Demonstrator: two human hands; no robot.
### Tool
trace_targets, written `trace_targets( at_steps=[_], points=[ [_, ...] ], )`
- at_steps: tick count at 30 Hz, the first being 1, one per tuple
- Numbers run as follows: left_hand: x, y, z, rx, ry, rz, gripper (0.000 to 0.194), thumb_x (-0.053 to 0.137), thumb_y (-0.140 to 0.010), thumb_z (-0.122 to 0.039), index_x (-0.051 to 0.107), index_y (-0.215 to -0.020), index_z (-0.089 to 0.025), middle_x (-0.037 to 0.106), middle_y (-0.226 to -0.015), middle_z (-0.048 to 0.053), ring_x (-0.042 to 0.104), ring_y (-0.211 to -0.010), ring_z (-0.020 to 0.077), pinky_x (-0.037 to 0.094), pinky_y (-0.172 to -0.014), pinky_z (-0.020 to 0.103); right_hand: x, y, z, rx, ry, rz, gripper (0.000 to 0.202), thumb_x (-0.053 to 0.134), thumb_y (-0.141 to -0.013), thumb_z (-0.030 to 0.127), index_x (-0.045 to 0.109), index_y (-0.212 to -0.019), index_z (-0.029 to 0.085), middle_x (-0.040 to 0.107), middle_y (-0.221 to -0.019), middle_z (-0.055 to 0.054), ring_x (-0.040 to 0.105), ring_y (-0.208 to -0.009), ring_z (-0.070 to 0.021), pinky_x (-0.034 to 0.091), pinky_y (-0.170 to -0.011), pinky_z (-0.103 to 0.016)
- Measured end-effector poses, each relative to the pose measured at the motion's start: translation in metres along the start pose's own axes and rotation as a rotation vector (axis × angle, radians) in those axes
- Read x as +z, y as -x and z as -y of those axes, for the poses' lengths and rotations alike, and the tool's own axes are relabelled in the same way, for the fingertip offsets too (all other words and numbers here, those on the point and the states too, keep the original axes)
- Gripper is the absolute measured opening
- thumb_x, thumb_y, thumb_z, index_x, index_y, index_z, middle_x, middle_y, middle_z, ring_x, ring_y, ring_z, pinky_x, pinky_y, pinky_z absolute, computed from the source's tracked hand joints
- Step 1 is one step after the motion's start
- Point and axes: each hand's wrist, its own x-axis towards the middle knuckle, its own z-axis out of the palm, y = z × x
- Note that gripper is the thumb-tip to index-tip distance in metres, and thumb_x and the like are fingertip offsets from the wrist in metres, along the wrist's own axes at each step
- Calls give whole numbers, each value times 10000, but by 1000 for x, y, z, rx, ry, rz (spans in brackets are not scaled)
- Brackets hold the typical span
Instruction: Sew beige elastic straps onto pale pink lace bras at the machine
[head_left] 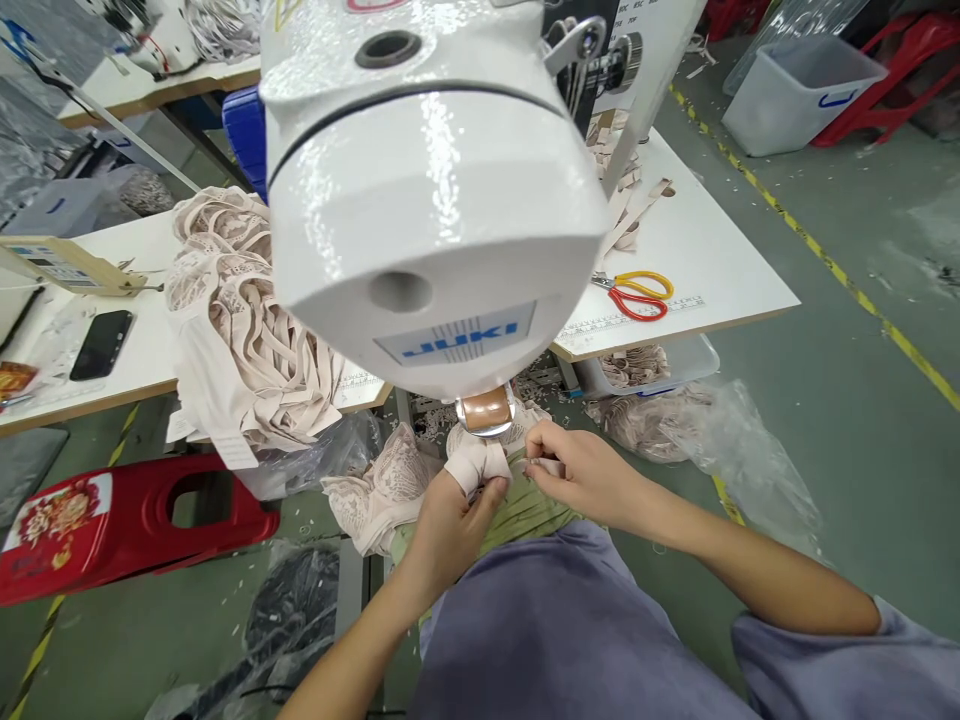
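Beneath the head of a white JUKI sewing machine [442,220], my left hand [450,525] grips a folded beige strap [476,463] between thumb and fingers. Just to its right, my right hand [577,472] pinches the end of a light band, its fingers pressed together. A beige lace bra [397,475] hangs at the left of my left hand, over green cloth [525,512] on my lap. The brown and metal guard [486,411] of the machine is right above the strap. The needle is hidden from view.
Beige straps and bras [259,340] are heaped on the left table, near a black phone [103,345]. Scissors [637,295] lie on the right table [720,260]. A red stool [135,515] stands at lower left. A clear bin [694,365] is below the right table.
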Motion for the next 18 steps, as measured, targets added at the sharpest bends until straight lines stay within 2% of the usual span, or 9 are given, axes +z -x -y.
trace_targets(
  at_steps=[4,8,12,14,16,18],
  points=[
    [5,1,-5,13,-22,-20,122,525,-927,-266,617,-878,-203,596,-833,21,525,-775,177,408,-748,256,0,1,1,-47,40,-6,127,463,-846,150,383,-817,244,361,-562,99,323,-467,-106,228,-536,-242],
    [7,-2,-7,-4,2,11,166,521,-936,-265,664,-987,-198,675,-938,45,591,-864,197,441,-799,264,1,1,0,-82,46,18,108,480,-855,149,421,-846,239,405,-584,90,357,-493,-112,257,-554,-242],
    [4,-6,-7,-30,56,11,161,548,-914,-282,669,-877,-182,646,-798,29,575,-768,176,452,-742,257,-2,-3,-4,-13,30,37,67,561,-869,206,549,-933,220,587,-695,43,494,-584,-127,311,-588,-241],
    [2,-7,-6,-56,67,9,179,558,-903,-301,651,-808,-181,597,-725,8,531,-689,152,439,-683,244,-4,-6,-5,-10,21,54,64,585,-866,237,623,-912,212,659,-779,5,559,-675,-146,342,-624,-249],
    [1,-8,-5,-93,72,20,189,561,-895,-320,638,-795,-179,570,-703,-6,477,-631,129,413,-626,231,-6,-9,-5,-16,-22,75,86,587,-851,244,660,-834,201,672,-804,-11,579,-732,-157,363,-647,-254],
    [0,-9,-5,-124,80,29,204,571,-885,-345,630,-790,-174,568,-695,-8,456,-612,120,392,-592,224,-6,-11,-5,31,-122,96,105,584,-825,243,660,-780,186,629,-743,3,549,-691,-141,361,-617,-243]
  ],
)
